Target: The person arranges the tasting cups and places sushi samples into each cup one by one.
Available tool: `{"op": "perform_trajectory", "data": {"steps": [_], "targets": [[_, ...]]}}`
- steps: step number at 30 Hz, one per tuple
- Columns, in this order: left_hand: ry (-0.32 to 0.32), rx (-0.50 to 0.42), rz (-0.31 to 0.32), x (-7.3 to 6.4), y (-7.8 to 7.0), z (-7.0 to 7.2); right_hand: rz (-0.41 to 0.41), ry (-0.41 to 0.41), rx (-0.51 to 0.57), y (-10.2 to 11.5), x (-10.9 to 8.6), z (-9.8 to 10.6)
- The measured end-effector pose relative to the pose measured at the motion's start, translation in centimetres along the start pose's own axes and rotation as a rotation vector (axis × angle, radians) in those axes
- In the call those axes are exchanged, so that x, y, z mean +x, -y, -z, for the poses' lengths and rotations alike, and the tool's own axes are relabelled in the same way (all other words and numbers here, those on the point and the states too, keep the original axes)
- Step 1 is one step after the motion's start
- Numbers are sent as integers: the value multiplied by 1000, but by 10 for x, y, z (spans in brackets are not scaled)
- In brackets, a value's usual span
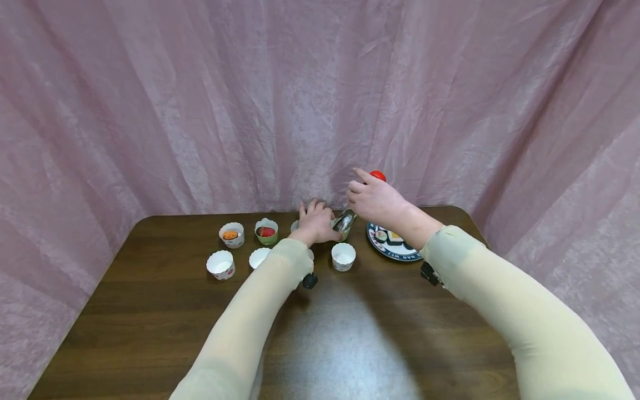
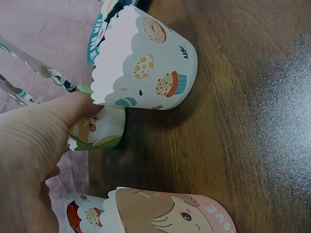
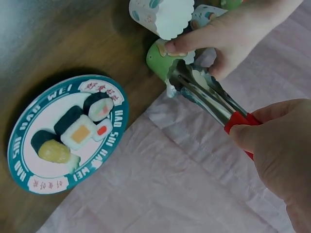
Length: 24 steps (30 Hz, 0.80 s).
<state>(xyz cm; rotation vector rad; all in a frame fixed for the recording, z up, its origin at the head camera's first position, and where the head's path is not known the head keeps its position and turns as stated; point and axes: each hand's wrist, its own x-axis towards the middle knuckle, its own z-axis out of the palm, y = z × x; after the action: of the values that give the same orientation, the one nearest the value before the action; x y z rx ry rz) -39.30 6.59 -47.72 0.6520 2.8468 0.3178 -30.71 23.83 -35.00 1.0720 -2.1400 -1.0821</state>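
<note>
My left hand (image 1: 315, 224) grips a green-bottomed paper baking cup (image 3: 159, 62) near the table's back edge, thumb on the near side. In the right wrist view, my right hand (image 3: 282, 148) holds metal tongs (image 3: 214, 103) by their red handles (image 3: 238, 122). The tongs slant down, with their tips inside that cup. Whether they pinch anything is hidden by the cup wall. A round plate (image 3: 18, 121) with a teal rim lies beside the cup, bearing several sushi pieces (image 3: 78, 133).
A white paper cup (image 1: 343, 257) stands just in front of the gripped one. Leftward are a cup with orange food (image 1: 230, 235), a green cup with red food (image 1: 266, 232), and white cups (image 1: 221, 265). A pink curtain (image 1: 250, 111) hangs behind the table (image 1: 150, 311).
</note>
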Motion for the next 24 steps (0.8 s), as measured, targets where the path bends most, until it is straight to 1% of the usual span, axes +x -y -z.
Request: {"op": "perform_trajectory", "data": {"steps": [4, 7, 12, 16, 19, 21, 24], "targets": [[-20, -2, -8, -5, -2, 2, -14, 2, 6, -7, -8, 5], [-31, 2, -10, -10, -3, 3, -25, 23, 19, -15, -18, 12], [-16, -17, -13, -9, -2, 2, -45, 69, 37, -29, -42, 16], [-31, -23, -15, -10, 0, 3, -71, 102, 51, -37, -57, 14], [-43, -25, -13, -11, 2, 1, -87, 107, 76, -38, -64, 12], [-43, -30, -13, -10, 5, -1, -100, 98, 94, -39, -67, 10], [-42, -34, -17, -7, 11, -4, -116, 70, 89, -40, -70, 8]]}}
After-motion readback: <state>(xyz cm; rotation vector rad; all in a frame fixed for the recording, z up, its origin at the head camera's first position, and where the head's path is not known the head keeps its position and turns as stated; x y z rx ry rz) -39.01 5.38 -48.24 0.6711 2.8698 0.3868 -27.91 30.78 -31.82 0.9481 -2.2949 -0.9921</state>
